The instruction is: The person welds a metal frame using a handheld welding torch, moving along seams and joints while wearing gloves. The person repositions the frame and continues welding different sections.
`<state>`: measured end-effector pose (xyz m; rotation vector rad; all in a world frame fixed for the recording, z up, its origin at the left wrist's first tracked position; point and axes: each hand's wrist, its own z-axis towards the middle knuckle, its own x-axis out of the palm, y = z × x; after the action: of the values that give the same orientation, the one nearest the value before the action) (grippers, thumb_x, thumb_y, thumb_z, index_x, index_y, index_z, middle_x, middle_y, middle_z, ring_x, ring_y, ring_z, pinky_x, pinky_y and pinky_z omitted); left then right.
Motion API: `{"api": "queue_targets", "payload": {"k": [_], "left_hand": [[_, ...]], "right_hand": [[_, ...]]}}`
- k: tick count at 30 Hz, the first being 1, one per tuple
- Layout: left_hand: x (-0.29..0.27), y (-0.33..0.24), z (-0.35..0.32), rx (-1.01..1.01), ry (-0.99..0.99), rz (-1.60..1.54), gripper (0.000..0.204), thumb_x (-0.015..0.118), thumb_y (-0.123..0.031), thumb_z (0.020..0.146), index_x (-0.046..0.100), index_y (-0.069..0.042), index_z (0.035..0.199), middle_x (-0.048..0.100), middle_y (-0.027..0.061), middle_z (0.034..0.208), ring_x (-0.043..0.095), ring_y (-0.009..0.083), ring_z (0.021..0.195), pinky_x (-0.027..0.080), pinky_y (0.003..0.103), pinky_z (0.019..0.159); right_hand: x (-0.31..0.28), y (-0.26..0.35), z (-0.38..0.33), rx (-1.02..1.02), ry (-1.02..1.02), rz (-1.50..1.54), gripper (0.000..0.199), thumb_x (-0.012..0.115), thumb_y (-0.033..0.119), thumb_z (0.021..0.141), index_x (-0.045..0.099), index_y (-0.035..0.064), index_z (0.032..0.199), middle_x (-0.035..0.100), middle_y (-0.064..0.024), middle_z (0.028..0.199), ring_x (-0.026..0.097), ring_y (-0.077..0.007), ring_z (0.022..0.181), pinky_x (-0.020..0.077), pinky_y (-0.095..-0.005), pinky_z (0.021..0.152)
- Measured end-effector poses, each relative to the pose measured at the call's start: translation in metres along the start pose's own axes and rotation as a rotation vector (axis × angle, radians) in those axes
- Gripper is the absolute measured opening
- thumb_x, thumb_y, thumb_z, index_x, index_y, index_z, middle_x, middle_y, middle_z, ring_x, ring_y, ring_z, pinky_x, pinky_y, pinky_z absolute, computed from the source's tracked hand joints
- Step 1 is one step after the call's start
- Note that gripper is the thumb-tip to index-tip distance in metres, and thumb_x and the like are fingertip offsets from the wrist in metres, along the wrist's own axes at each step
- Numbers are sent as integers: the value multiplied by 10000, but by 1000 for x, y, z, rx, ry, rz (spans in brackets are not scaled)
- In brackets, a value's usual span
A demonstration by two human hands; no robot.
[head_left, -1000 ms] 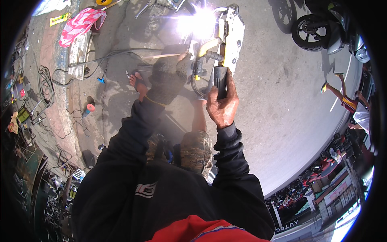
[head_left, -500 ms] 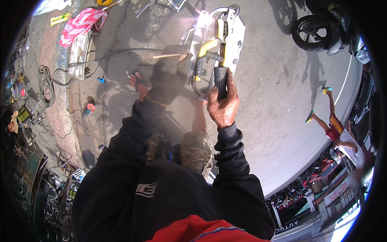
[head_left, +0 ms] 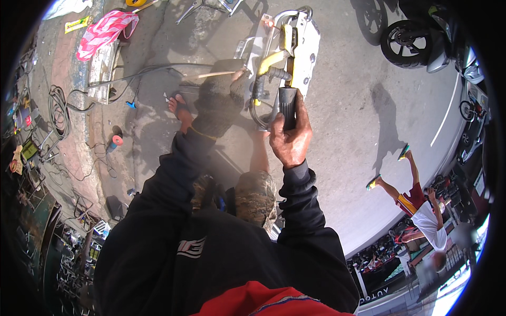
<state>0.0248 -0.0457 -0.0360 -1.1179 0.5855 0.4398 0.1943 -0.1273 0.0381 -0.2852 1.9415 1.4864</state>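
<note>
My right hand (head_left: 291, 138) is closed around a black ribbed handle (head_left: 288, 102), thumb on the left and fingers on the right. Just beyond the handle are a yellow curved part (head_left: 271, 61) and a white metal plate with holes (head_left: 308, 47). Along their left runs a bent metal tube frame, with a small orange glowing spot (head_left: 270, 23) near its far end. My left hand (head_left: 224, 97), in a dark knitted glove, is beside the frame. Its fingertips appear closed on a thin tan stick (head_left: 208, 75). Haze and shadow blur this glove.
Cables (head_left: 59, 113) coil on the pavement at left, near an angle grinder (head_left: 114, 142). A worn bench (head_left: 101, 79) carries a pink-and-white striped cloth (head_left: 107, 32). A motorbike wheel (head_left: 405, 43) stands at far right. Another person (head_left: 421, 216) walks on the road at right.
The bright welding glare at the far end of the frame has faded to a small orange glow. The passerby has moved leftward on the road. Both my hands stay nearly in place.
</note>
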Motion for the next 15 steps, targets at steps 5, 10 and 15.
{"api": "queue_targets", "payload": {"k": [5,10,15], "left_hand": [[-4,7,-8,86,165,130,448,658,-61,876,596,-46,1319,678,129,1263,669,356,1019,540,468,880],[-2,9,-10,61,195,138,425,646,-59,888,602,-42,1311,682,120,1258,670,349,1009,540,465,859],[-3,9,-7,61,180,111,431,643,-62,884,603,-46,1313,683,112,1255,669,347,998,536,464,853]], "right_hand": [[0,-4,0,-12,4,-12,627,604,105,862,479,-135,1428,644,-334,1243,676,-391,1155,534,-423,980],[0,-4,0,49,24,43,633,610,123,870,474,-141,1428,649,-337,1226,682,-384,1142,539,-418,968],[-1,-5,0,68,36,59,633,611,128,873,472,-146,1426,644,-347,1230,678,-386,1149,539,-420,968]]}}
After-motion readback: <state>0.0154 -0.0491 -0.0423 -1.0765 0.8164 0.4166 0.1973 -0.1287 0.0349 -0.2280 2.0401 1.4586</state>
